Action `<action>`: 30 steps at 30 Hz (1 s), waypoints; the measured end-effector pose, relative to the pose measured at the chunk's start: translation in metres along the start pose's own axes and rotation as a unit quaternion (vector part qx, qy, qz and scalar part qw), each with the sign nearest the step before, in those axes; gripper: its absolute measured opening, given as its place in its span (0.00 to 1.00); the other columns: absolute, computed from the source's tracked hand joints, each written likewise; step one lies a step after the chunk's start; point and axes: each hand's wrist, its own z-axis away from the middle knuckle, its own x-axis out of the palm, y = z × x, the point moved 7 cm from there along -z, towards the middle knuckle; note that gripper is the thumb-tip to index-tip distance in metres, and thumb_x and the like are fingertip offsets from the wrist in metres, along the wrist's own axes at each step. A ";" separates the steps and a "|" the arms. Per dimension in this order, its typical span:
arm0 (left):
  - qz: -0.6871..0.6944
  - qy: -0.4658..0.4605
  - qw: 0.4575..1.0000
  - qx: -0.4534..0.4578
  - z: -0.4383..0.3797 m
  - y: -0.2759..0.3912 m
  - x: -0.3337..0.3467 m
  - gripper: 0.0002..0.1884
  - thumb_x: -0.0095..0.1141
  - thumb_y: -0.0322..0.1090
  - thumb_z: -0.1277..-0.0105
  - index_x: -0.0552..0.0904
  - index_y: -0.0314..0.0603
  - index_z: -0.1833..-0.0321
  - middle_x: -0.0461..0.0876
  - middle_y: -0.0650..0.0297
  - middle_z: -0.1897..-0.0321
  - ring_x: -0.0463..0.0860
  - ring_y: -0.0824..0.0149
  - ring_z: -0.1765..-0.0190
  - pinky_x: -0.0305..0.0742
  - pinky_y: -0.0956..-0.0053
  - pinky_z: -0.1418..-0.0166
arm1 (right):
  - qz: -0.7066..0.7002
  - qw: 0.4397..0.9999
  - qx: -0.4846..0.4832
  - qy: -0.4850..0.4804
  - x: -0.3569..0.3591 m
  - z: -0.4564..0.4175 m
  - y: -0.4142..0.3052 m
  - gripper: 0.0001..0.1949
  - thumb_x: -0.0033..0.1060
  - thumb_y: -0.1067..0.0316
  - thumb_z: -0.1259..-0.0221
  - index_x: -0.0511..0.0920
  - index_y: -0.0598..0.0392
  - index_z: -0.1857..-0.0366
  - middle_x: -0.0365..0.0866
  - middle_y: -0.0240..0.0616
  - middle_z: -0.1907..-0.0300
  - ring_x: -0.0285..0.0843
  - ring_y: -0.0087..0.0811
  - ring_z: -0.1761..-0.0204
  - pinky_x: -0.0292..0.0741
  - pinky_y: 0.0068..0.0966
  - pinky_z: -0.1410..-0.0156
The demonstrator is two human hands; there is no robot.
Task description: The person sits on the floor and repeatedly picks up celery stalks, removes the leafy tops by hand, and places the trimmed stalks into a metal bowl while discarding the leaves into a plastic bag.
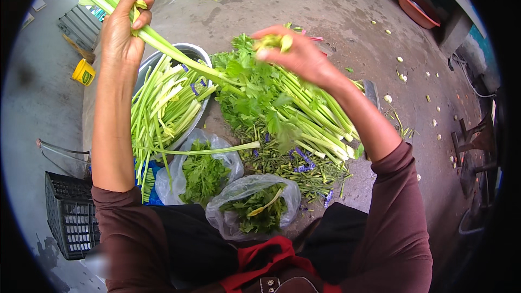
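High at the upper left, my left hand (128, 16) grips a bunch of celery (175, 52) whose leafy end slants down to the right. My right hand (297, 55), blurred, holds small yellow-green celery leaves (274, 42) above a heap of leafy celery (313, 106) on the floor. Below my left forearm, a metal basin (205, 55) holds many bare celery stalks (163, 106), some hanging over its near rim. Two clear plastic bags stand before my knees; the left bag (234, 156) and the right bag (293, 195) both contain celery leaves.
Trimmed scraps (293, 171) with purple ties (303, 160) litter the floor beside the bags. A black plastic crate (73, 219) stands at my left, with a yellow bucket (84, 72) beyond. An orange-red basin (415, 10) lies far right. Several pale bits dot the concrete floor (407, 130).
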 end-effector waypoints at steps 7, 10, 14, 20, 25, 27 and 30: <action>0.023 -0.032 0.997 -0.061 -0.011 -0.026 0.002 0.16 0.61 0.34 0.29 0.75 0.26 0.48 0.81 0.47 0.52 0.74 0.80 0.71 0.61 0.90 0.83 | 0.153 0.962 -0.147 -0.174 0.053 0.003 -0.026 0.17 0.69 0.49 0.40 0.84 0.44 0.52 0.82 0.41 0.61 0.80 0.43 0.52 0.75 0.38 0.50; -0.050 -0.003 0.998 -0.047 0.003 -0.035 0.012 0.14 0.61 0.35 0.28 0.78 0.26 0.54 0.82 0.53 0.62 0.66 0.82 0.77 0.58 0.90 0.84 | 0.158 0.955 -0.189 -0.164 0.049 0.011 -0.035 0.14 0.68 0.53 0.39 0.84 0.50 0.56 0.82 0.37 0.63 0.81 0.40 0.58 0.75 0.37 0.52; -0.070 0.057 0.993 -0.075 0.011 -0.033 -0.006 0.06 0.57 0.33 0.29 0.76 0.38 0.59 0.76 0.63 0.76 0.65 0.78 0.85 0.55 0.87 0.85 | -0.087 0.949 -0.001 -0.303 0.057 0.019 -0.027 0.12 0.64 0.59 0.32 0.83 0.55 0.55 0.85 0.34 0.62 0.83 0.27 0.57 0.78 0.28 0.51; 0.001 0.026 0.994 -0.105 0.007 -0.040 -0.006 0.07 0.57 0.32 0.28 0.75 0.37 0.60 0.75 0.61 0.76 0.66 0.77 0.84 0.57 0.87 0.86 | -0.243 0.897 0.049 -0.365 0.068 0.033 -0.028 0.14 0.56 0.63 0.26 0.81 0.56 0.43 0.86 0.37 0.51 0.82 0.23 0.54 0.78 0.26 0.44; 0.010 0.038 0.993 -0.111 0.007 -0.041 -0.009 0.07 0.58 0.32 0.29 0.75 0.37 0.60 0.74 0.62 0.76 0.67 0.77 0.83 0.57 0.87 0.86 | -0.134 0.932 0.023 -0.336 0.068 0.030 -0.025 0.14 0.56 0.64 0.28 0.81 0.52 0.44 0.85 0.32 0.59 0.78 0.21 0.59 0.75 0.24 0.49; 0.006 0.035 0.993 -0.110 0.003 -0.042 -0.016 0.07 0.57 0.33 0.28 0.74 0.39 0.59 0.74 0.63 0.77 0.66 0.78 0.83 0.56 0.87 0.87 | -0.087 0.952 0.035 -0.293 0.064 0.027 -0.019 0.13 0.55 0.65 0.31 0.82 0.52 0.47 0.82 0.29 0.66 0.74 0.20 0.64 0.73 0.24 0.55; 0.019 -0.064 0.994 -0.086 -0.008 -0.047 -0.012 0.16 0.60 0.36 0.28 0.78 0.24 0.53 0.76 0.60 0.70 0.62 0.83 0.79 0.57 0.90 0.84 | -0.108 0.966 0.019 -0.236 0.065 0.022 -0.019 0.11 0.52 0.70 0.37 0.81 0.54 0.55 0.76 0.26 0.73 0.69 0.17 0.68 0.68 0.23 0.62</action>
